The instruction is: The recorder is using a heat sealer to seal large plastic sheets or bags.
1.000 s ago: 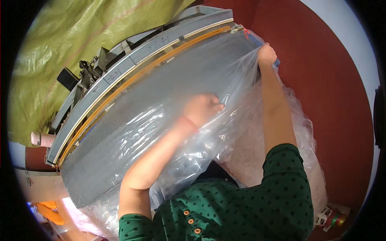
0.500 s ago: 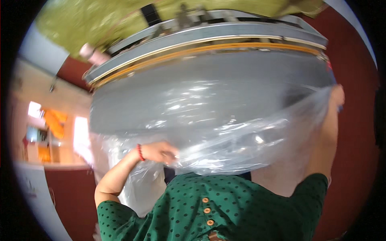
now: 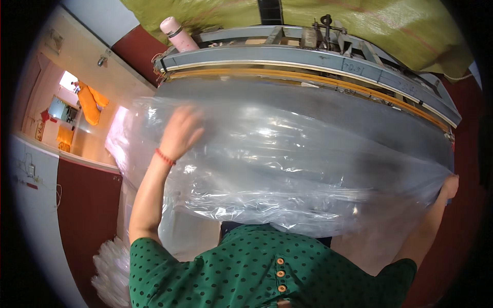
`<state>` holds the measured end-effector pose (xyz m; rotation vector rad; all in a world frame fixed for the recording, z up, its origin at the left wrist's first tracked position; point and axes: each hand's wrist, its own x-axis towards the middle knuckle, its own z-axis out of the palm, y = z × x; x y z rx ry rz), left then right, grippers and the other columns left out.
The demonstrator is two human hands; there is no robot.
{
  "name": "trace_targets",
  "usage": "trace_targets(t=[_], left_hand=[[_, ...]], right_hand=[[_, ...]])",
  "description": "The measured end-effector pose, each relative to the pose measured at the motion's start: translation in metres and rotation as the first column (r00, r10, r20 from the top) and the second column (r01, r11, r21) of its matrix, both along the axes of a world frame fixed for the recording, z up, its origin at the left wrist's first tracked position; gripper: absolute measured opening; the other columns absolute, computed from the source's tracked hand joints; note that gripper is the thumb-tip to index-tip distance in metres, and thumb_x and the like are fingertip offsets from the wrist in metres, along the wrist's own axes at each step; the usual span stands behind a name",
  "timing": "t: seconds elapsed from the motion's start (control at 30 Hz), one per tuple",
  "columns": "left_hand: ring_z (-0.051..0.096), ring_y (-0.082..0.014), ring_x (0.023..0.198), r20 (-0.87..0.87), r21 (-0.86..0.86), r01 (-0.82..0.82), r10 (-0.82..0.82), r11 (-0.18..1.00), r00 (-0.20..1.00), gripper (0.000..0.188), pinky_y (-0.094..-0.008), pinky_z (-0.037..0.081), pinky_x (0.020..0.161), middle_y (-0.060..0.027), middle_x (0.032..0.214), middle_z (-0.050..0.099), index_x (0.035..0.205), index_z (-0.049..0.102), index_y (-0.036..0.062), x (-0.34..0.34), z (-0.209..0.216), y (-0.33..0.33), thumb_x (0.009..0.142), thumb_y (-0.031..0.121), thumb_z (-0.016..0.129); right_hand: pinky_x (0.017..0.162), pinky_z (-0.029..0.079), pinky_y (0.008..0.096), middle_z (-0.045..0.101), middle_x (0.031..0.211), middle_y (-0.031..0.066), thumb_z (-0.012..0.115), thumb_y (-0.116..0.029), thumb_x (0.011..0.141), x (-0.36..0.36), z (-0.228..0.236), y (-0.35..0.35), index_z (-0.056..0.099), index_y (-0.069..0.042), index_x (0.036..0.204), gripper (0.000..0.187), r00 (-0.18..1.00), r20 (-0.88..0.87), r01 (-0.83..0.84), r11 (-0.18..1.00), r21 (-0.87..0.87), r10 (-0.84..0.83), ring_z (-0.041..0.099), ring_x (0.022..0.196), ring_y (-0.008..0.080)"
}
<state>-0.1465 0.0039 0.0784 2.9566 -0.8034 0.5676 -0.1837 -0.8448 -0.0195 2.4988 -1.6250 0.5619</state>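
A large clear plastic sheet (image 3: 308, 154) lies spread over the grey table (image 3: 328, 97) of a long sealing machine (image 3: 308, 56) with a yellow-orange strip along its edge. My left hand (image 3: 181, 132) is raised under the sheet near its left end, fingers apart, pressing against the film. Far out at the right end, my right hand (image 3: 450, 186) pinches the sheet's edge. Green dotted sleeves cover both my upper arms.
A pink bottle (image 3: 177, 33) stands on the machine's back left corner. Yellow-green sacking (image 3: 359, 20) hangs behind it. A pile of clear plastic (image 3: 110, 267) lies low at the left by a dark red wall. Orange cloth (image 3: 90, 105) hangs in a lit opening.
My view has swung so the machine now runs level across the top. My left hand has risen from the sheet's lower left edge to its upper left. The right hand stays at the right end.
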Motion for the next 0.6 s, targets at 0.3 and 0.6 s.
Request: trace_targets(t=[0.3,0.6], left_hand=[[0.042,-0.0316,0.110,-0.237,-0.186,-0.294,0.247,0.938,0.939,0.032,-0.0378,0.034,0.092,-0.0170,0.117,0.046,0.108,0.050,0.0039,0.038,-0.049,0.047,0.080,0.019,0.051],[0.051,-0.0290,0.097,-0.062,-0.270,-0.084,0.069,0.959,0.996,0.023,-0.0335,0.040,0.084,-0.0151,0.107,0.055,0.097,0.057,-0.0012,0.068,-0.082,0.027,0.079,0.014,0.053]], right_hand=[[0.073,0.044,0.0436,0.057,0.101,0.0118,0.038,-0.036,0.082,0.000,-0.002,-0.006,0.053,-0.013,0.104,0.035,1.000,-0.030,0.010,1.000,0.012,-0.010,0.054,0.092,0.0339],[0.073,0.045,0.0340,0.061,0.096,0.0096,0.053,-0.035,0.078,-0.030,-0.020,-0.060,0.060,-0.008,0.099,0.035,0.813,0.577,-0.190,0.971,0.145,0.073,0.057,0.085,0.0249]])
